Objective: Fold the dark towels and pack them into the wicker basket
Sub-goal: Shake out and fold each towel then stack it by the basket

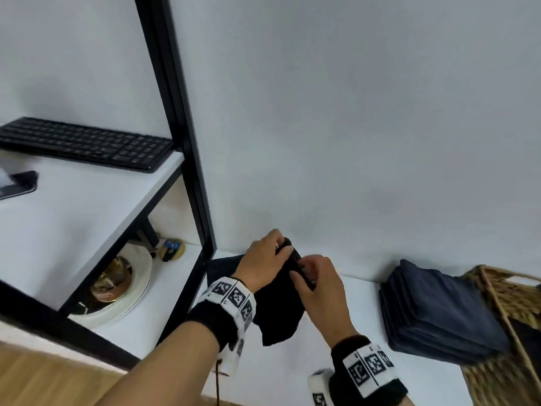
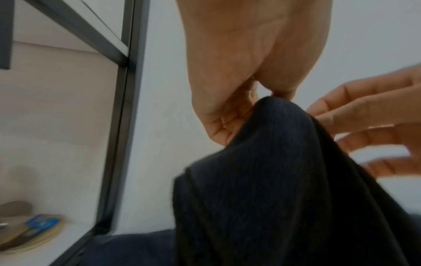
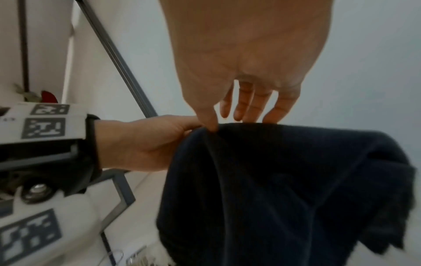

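A dark towel (image 1: 278, 306) hangs above the white table, held up by both hands at its top edge. My left hand (image 1: 265, 263) pinches the towel's top (image 2: 271, 115) between thumb and fingers. My right hand (image 1: 314, 276) pinches the same edge (image 3: 227, 129) just to the right, thumb in front and fingers behind. Another dark towel (image 1: 225, 266) lies flat on the table behind the hanging one. A stack of folded dark blue towels (image 1: 439, 312) sits to the right, against the wicker basket (image 1: 509, 291) at the right edge.
A black metal shelf frame (image 1: 190, 159) stands just left of my hands. Its white shelf carries a keyboard (image 1: 85, 143) and a phone (image 1: 17, 184). Below it sit a white plate (image 1: 137, 291) with a gold object and a small round item (image 1: 172, 249). The wall is close behind.
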The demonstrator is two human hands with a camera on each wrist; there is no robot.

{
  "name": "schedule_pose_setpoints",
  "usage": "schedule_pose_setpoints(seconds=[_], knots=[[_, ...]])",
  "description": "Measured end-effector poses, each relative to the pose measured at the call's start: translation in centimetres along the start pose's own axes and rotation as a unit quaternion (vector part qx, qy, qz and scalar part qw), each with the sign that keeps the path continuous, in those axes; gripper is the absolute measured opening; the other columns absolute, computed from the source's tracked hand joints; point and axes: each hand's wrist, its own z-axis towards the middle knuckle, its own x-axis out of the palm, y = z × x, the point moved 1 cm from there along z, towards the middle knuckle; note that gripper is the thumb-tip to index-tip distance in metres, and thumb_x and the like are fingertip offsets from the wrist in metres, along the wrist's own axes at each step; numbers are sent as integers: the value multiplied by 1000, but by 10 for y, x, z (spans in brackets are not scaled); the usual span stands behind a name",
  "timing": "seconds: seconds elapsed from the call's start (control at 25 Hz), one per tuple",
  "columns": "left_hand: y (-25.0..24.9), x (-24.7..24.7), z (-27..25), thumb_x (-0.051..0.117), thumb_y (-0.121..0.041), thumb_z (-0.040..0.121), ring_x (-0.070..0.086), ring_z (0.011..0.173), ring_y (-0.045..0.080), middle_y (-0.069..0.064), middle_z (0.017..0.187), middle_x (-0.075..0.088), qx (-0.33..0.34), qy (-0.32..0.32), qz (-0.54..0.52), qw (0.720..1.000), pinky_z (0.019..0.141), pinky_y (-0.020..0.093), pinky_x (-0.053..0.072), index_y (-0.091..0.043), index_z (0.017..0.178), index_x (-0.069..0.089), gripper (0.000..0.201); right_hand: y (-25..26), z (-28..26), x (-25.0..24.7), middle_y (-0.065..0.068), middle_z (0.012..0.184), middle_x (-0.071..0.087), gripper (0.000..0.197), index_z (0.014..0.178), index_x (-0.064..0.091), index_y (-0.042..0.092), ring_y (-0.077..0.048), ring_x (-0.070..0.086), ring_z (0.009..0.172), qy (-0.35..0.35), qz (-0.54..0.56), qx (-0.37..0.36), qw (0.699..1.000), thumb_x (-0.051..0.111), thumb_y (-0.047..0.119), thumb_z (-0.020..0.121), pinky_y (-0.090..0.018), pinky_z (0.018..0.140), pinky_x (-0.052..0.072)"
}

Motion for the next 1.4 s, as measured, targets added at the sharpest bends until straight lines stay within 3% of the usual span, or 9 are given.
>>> schedule_pose_setpoints(seconds=[0.2,0.32,0.4,0.56,0.68,0.76,0.88,1.24,1.4], knots=[[-64,-24,12,58,-31,94,55,79,20,2,84,57,-87,-54,-207,973,81,36,49,-11,88,53,21,27,-3,-43,20,124,45,72,131,40,32,1,49,110,101,-61,-6,993,79,42,71,-21,92,45],[-86,-33,10,63,-23,92,58,79,20,8,89,60,-110,-37,-347,931,77,34,52,-12,86,54,15,38,5,-54,12,89,62,20,99,57,25,-1,58,77,74,-68,4,995,69,30,84,-16,69,48],[-94,-41,6,68,-22,89,64,85,20,10,101,65,-98,3,-411,906,76,32,55,-14,104,58,20,43,12,-62,10,74,60,6,87,60,22,-3,55,65,55,-23,-6,998,65,24,87,-16,62,44],[-94,-51,-12,82,-23,75,64,105,11,-2,117,65,48,115,-256,959,80,18,52,-28,131,51,64,52,27,-79,-12,87,70,12,94,65,9,-23,67,82,22,178,67,982,60,20,92,-40,75,53],[-90,-57,-21,80,-11,75,65,103,9,-1,114,67,94,76,-242,963,83,16,52,-20,132,54,63,66,30,-92,-13,91,73,17,99,65,8,-19,71,80,57,264,108,957,52,19,98,-30,66,56],[-90,-63,-21,76,-11,80,69,84,17,4,90,71,67,57,-315,945,79,27,56,-16,126,59,49,72,30,-101,-7,86,74,20,98,65,9,-16,71,76,75,292,119,946,48,19,100,-25,61,54],[-92,-69,-21,72,-7,84,62,60,12,4,67,64,62,46,-326,942,69,27,53,-11,117,64,34,72,31,-117,-7,80,70,24,89,64,8,-19,66,75,86,287,140,944,50,25,100,-30,64,52],[-119,-64,-20,56,-7,90,62,68,15,10,82,64,24,33,-364,931,71,29,55,-4,93,67,12,64,27,-148,-12,82,66,30,91,64,6,-23,61,77,106,261,158,947,53,33,98,-32,67,51],[-126,-69,-21,54,-7,85,59,69,17,7,77,61,54,15,-309,950,71,29,54,-10,79,64,12,62,32,-163,-7,67,37,36,67,45,11,-21,33,65,78,54,123,988,56,32,94,-30,59,26]])
